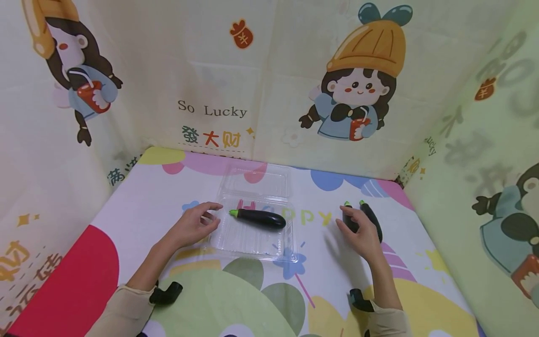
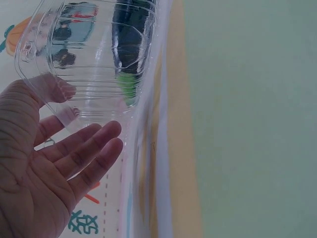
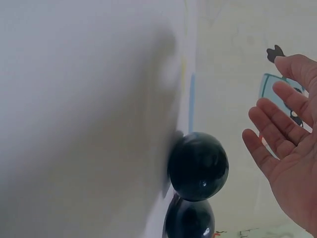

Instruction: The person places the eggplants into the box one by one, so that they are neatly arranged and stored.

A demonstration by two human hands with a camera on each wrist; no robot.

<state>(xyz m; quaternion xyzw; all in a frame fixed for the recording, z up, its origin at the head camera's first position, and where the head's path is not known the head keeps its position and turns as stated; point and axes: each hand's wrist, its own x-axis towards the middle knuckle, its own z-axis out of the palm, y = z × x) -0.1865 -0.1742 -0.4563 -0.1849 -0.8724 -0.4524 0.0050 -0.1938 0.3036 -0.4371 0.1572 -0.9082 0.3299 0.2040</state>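
A clear plastic clamshell box (image 1: 252, 256) lies opened flat on the table, its lid (image 1: 257, 183) folded toward the back. One dark purple eggplant (image 1: 262, 219) with a green stem end rests in the base, stem pointing left. My left hand (image 1: 194, 228) is at the box's left edge, fingers loosely bent and apart; in the left wrist view its thumb and index fingertip show through the clear plastic. To the right, my right hand (image 1: 363, 234) hovers over two more eggplants, one (image 1: 372, 221) plainly visible and the other (image 1: 349, 219) partly covered by the fingers. Its fingers are spread, holding nothing.
A colourful printed cloth (image 1: 332, 262) covers the table. Pale printed curtains (image 1: 278, 93) enclose it at the back and both sides. Dark wrist mounts (image 1: 166, 294) sit at both sleeve cuffs.
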